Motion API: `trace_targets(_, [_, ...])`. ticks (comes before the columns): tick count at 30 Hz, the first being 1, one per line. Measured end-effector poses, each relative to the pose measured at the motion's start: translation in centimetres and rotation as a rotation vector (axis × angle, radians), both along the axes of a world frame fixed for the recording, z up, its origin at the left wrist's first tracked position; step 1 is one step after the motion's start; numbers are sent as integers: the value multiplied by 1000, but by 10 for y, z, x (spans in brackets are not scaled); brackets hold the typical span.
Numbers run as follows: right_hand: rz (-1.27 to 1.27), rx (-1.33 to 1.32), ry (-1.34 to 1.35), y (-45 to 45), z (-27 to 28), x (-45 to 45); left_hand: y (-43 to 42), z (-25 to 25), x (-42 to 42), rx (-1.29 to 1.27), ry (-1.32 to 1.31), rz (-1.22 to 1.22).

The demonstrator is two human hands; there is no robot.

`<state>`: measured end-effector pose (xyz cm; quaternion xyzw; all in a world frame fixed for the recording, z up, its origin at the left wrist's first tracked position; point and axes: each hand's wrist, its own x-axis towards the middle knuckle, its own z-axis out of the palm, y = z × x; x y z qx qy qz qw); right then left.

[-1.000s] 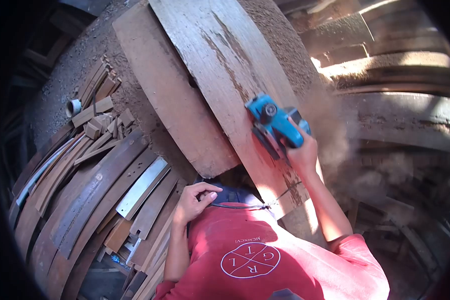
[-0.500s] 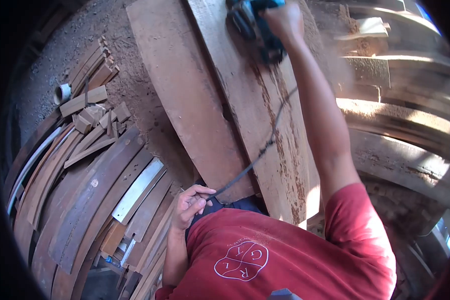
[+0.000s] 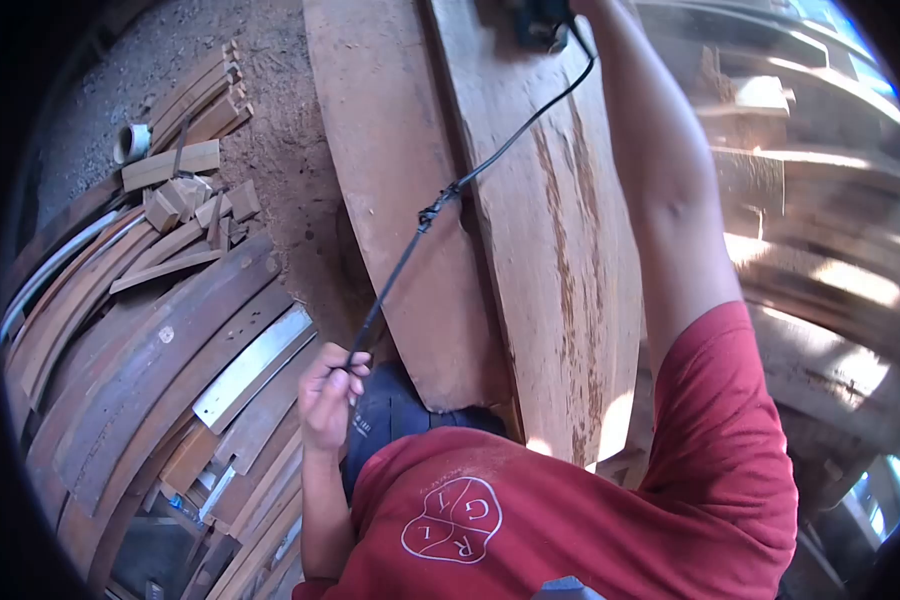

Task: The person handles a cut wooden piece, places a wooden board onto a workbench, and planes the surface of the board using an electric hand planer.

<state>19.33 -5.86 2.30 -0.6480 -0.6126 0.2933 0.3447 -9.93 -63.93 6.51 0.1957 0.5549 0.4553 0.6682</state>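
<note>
A long wooden plank (image 3: 530, 260) lies lengthwise before me, its pale face streaked with rough brown patches. At the top edge an electric planer (image 3: 542, 28), dark teal and partly cut off, rests on this plank. My right hand (image 3: 598, 8) is at the planer; only its wrist end shows, and its fingers lie beyond the frame. A black power cord (image 3: 490, 155) with a knotted, taped joint runs from the planer down to my left hand (image 3: 328, 395). The left fingers are closed around the cord, holding it up left of the plank.
Beside the plank lies another reddish board (image 3: 410, 240). Curved planks (image 3: 160, 370) and short offcuts (image 3: 185, 200) are stacked at left, near a white pipe piece (image 3: 130, 144). More timber (image 3: 800, 260) fills the right side.
The planer and my right hand have moved farther up, partly out of view. My left hand has shifted left and slightly down, and the cord now crosses both boards more tautly.
</note>
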Motion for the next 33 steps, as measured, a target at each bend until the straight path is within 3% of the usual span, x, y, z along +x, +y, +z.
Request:
trace_targets(3, [-22, -165, -70, -142, 23, 28, -23, 2, 1, 21, 53, 67])
trace_targets(5, [-1, -14, -4, -272, 59, 48, -46, 6, 7, 104, 50, 158])
trace_targets(7, [-37, -49, -162, -372, 25, 94, -78, 12, 19, 109, 34, 83])
trace_targets(9, [90, -29, -115, -494, 46, 122, -100, 17, 31, 142, 31, 4])
trace_targets(10, [-24, -173, -197, -560, 53, 136, -111, 24, 46, 138, 60, -66])
trace_targets(11, [-177, -383, -118, -619, 80, 137, -122, 32, 54, 137, 133, -188])
trace_targets(13, [-294, -570, -14, -749, 75, 175, -147, 33, 71, 162, 252, -450])
trace_targets(14, [-326, -587, -18, -809, 79, 191, -157, 36, 81, 216, 318, -591])
trace_targets(15, [-305, -440, 14, -876, 65, 213, -165, 40, 92, 269, 387, -731])
trace_targets(18, [-316, -520, 25, -1000, 75, 252, -188, 40, 124, 395, 345, -879])
trace_targets(22, [-309, -543, -13, -969, 82, 242, -198, 38, 135, 457, 345, -906])
trace_targets(28, [-274, -475, -8, -770, 76, 178, -170, 48, 107, 356, 414, -774])
trace_targets(33, [-152, -354, -178, -585, 62, 127, -135, 54, 87, 223, 381, -651])
